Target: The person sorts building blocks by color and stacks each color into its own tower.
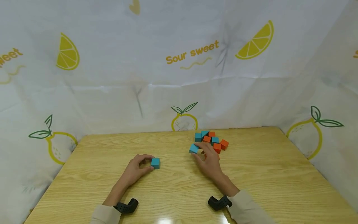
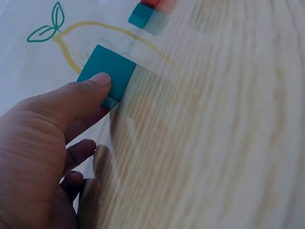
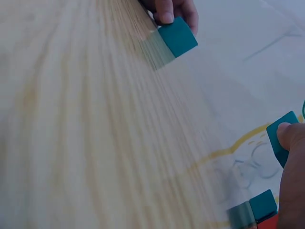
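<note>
On the wooden table, left of the middle, my left hand (image 1: pixel 136 170) pinches a blue cube (image 1: pixel 155 163) between thumb and fingers. The left wrist view shows the thumb on the near face of that cube (image 2: pixel 109 71). My right hand (image 1: pixel 209 162) pinches another blue block (image 1: pixel 194 148) just left of a pile of blocks. In the right wrist view this block (image 3: pixel 280 138) is under the thumb at the right edge. The pile has several orange blocks (image 1: pixel 217 148) and several blue ones (image 1: pixel 198 137); the right hand partly hides an orange one.
The wooden table (image 1: pixel 179 193) meets a white sheet (image 1: pixel 117 105) with lemon prints at its back edge. An orange block (image 1: pixel 224 144) lies at the right side of the pile. A black band (image 1: pixel 127 206) is on the left wrist and another (image 1: pixel 219 203) on the right.
</note>
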Action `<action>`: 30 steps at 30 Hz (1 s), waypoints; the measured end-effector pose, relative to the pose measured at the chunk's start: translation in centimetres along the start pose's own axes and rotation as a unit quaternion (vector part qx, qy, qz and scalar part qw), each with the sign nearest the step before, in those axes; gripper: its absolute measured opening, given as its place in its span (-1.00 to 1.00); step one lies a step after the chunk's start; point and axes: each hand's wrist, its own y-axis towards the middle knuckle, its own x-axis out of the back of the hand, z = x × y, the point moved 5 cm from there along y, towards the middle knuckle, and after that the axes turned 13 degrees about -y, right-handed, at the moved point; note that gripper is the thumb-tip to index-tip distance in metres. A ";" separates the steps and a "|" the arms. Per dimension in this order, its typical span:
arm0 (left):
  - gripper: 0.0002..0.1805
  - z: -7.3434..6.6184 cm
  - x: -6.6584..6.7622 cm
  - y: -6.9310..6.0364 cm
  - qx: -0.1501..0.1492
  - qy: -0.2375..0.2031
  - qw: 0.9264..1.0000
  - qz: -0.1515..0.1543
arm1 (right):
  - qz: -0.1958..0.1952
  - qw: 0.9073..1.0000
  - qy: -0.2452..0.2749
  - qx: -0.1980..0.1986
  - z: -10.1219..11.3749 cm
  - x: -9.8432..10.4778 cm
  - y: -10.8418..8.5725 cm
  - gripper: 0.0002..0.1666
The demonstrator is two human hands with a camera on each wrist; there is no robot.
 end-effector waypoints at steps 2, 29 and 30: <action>-0.58 0.0 0.0 0.0 0.001 -0.001 1.000 0.000 | 0.004 1.000 0.012 0.003 0.8 -0.4 0.0 -0.48; -0.58 0.0 -0.2 0.2 0.010 -0.003 1.000 0.003 | 0.092 0.991 0.099 0.001 6.1 -4.9 0.1 -0.56; -0.58 0.0 -0.2 0.2 0.011 -0.004 1.000 0.004 | 0.097 0.990 0.100 -0.002 6.3 -5.0 0.0 -0.56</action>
